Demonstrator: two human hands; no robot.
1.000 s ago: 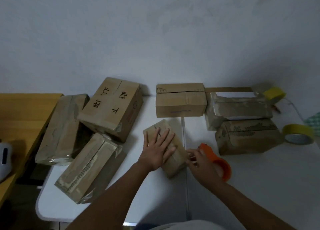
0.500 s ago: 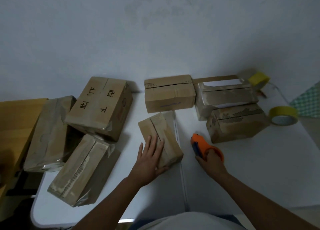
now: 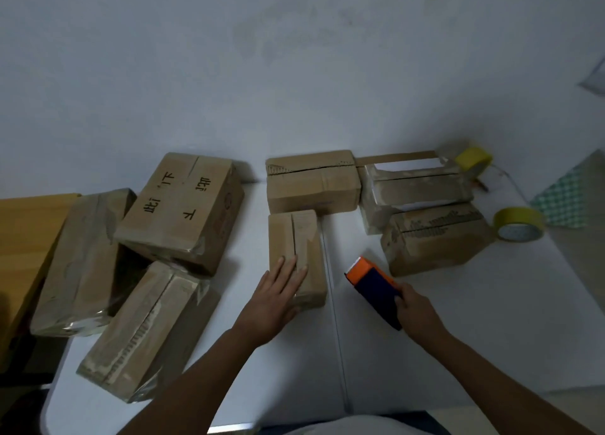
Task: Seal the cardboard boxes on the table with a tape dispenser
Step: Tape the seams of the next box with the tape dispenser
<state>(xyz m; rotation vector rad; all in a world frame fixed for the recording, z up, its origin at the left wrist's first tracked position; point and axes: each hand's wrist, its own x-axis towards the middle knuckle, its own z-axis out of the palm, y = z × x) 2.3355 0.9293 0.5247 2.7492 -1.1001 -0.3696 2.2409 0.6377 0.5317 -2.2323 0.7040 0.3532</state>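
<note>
Boxes (image 3: pixel 296 248) crowd white table (image 3: pixel 491 320); pale wall (image 3: pixel 294 74) behind, lighting seemingly dim.

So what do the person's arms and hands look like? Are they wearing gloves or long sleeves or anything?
No gloves and no long sleeves. Both forearms are bare all the way to the bottom edge of the picture. The left hand and the right hand are bare too, and no ring, watch or bracelet shows. The only clothing in view is a bit of light-coloured shirt at the very bottom.
</note>
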